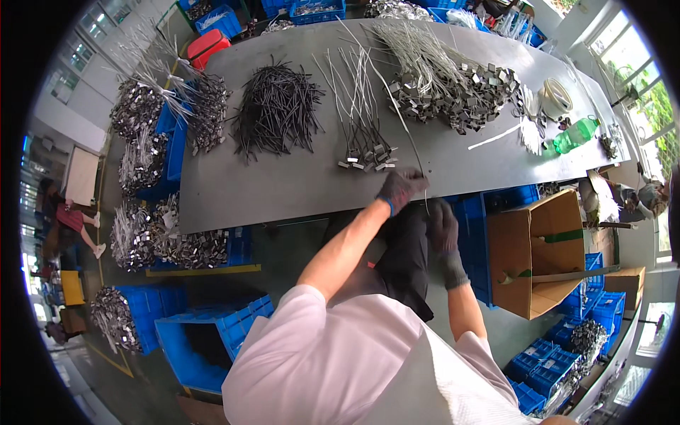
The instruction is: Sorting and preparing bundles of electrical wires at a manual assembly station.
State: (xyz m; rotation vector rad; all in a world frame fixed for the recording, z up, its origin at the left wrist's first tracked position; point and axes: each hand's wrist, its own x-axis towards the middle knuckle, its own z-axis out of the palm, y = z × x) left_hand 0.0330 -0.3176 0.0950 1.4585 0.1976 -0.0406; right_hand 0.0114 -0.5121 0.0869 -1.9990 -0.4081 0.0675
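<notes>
My left hand (404, 188), in a dark grey glove, is closed with its fingertips on a thin cable (405, 127) at the table's front edge. The cable is pale toward its far end and darker near my hand. Just right of it and lower, my right hand (444, 227), also gloved, has curled fingers beside the cable's near end; what they hold is hidden. Beyond my left hand lies a small bunch of white wires with black sleeves and metal end pieces (368, 157). A pile of short black tubes (278, 108) lies to its left.
The grey table (312, 188) also bears a large heap of wired metal parts (453, 92), a green bottle (577, 134) and a cable coil (556, 99). An open cardboard box (510, 262) stands right; blue crates (191, 347) stand left. A person (71, 216) is far left.
</notes>
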